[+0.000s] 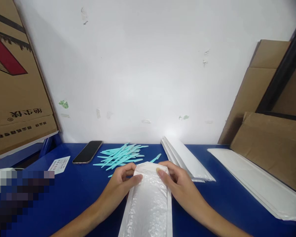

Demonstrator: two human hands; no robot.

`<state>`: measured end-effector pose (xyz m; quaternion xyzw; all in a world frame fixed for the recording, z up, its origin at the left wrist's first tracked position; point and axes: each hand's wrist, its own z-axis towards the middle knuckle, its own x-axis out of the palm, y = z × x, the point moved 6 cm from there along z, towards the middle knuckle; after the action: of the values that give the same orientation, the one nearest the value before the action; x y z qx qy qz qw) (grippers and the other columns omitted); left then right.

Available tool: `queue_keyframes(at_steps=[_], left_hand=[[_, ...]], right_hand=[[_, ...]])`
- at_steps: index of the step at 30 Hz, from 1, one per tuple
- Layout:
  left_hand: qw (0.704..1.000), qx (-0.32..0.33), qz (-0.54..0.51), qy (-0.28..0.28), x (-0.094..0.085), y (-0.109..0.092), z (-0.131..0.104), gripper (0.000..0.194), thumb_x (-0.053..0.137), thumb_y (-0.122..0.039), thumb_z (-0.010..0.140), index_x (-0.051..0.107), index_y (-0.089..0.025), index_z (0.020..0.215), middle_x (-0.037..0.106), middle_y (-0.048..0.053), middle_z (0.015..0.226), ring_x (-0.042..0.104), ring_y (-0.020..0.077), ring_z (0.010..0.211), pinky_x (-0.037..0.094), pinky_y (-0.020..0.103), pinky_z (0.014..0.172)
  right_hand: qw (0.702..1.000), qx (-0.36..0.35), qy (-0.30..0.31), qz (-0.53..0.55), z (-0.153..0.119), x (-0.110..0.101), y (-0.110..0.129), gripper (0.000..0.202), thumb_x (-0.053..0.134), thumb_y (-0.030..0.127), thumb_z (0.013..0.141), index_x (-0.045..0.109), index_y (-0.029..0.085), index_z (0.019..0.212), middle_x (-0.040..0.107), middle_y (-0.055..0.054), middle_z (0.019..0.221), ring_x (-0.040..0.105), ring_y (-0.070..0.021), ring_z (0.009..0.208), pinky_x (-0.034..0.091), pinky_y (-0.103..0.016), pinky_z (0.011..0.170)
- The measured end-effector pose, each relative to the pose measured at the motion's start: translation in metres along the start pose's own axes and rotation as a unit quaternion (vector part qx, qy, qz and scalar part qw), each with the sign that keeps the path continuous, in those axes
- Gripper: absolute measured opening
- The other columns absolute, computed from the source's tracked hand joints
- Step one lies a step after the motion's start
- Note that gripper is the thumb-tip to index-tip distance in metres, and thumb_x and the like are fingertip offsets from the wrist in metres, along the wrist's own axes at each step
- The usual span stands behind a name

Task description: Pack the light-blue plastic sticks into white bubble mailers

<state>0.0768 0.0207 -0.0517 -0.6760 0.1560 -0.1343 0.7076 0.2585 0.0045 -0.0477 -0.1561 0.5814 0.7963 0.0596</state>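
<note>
A white bubble mailer (149, 207) lies lengthwise in front of me, its far end tilted up between my hands. My left hand (127, 179) pinches the mailer's left edge near the top, thumb on the near face. On the opposite edge, my right hand (175, 177) grips it the same way, thumb pressed near the top flap. Just beyond the mailer is a loose pile of turquoise plastic eyebrow razors (122, 156). A single turquoise razor (156, 158) rests apart, right of the pile, partly hidden behind the mailer.
A stack of white mailers (187, 159) lies right of centre, more white mailers (256, 184) at far right. A phone (88, 152) and a printed card (59, 165) lie left on the blue table (71, 197). Cardboard (22, 82) stands left; a carton (271, 148) stands right. A white wall (143, 65) rises behind.
</note>
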Motion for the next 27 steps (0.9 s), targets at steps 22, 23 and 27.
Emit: queue_keyframes(at_steps=[22, 23, 27], left_hand=[[0.997, 0.013, -0.033, -0.063, -0.013, 0.002, -0.002, 0.021, 0.066, -0.041, 0.087, 0.061, -0.022, 0.095, 0.065, -0.002, 0.074, 0.054, 0.0149, 0.069, 0.037, 0.022, 0.063], [0.997, 0.015, -0.029, -0.067, -0.014, 0.002, -0.002, 0.020, 0.066, -0.040, 0.087, 0.062, -0.023, 0.094, 0.064, -0.003, 0.074, 0.053, 0.0147, 0.069, 0.036, 0.022, 0.063], [0.996, 0.000, -0.036, -0.085, -0.015, 0.004, -0.002, 0.017, 0.065, -0.037, 0.086, 0.061, -0.025, 0.097, 0.064, -0.003, 0.074, 0.053, 0.0143, 0.067, 0.036, 0.021, 0.060]], right_hand=[[0.990, 0.044, 0.056, 0.120, 0.003, -0.001, 0.009, 0.044, 0.064, 0.053, 0.089, 0.072, 0.020, 0.118, 0.063, -0.001, 0.073, 0.053, -0.0098, 0.058, 0.043, -0.019, 0.048], [0.991, 0.043, 0.059, 0.116, 0.002, -0.001, 0.009, 0.043, 0.065, 0.052, 0.089, 0.073, 0.021, 0.118, 0.064, -0.002, 0.075, 0.053, -0.0103, 0.060, 0.044, -0.020, 0.049], [0.991, 0.037, 0.062, 0.110, -0.002, -0.001, 0.010, 0.037, 0.065, 0.048, 0.090, 0.074, 0.025, 0.118, 0.067, -0.003, 0.084, 0.053, -0.0106, 0.062, 0.045, -0.021, 0.052]])
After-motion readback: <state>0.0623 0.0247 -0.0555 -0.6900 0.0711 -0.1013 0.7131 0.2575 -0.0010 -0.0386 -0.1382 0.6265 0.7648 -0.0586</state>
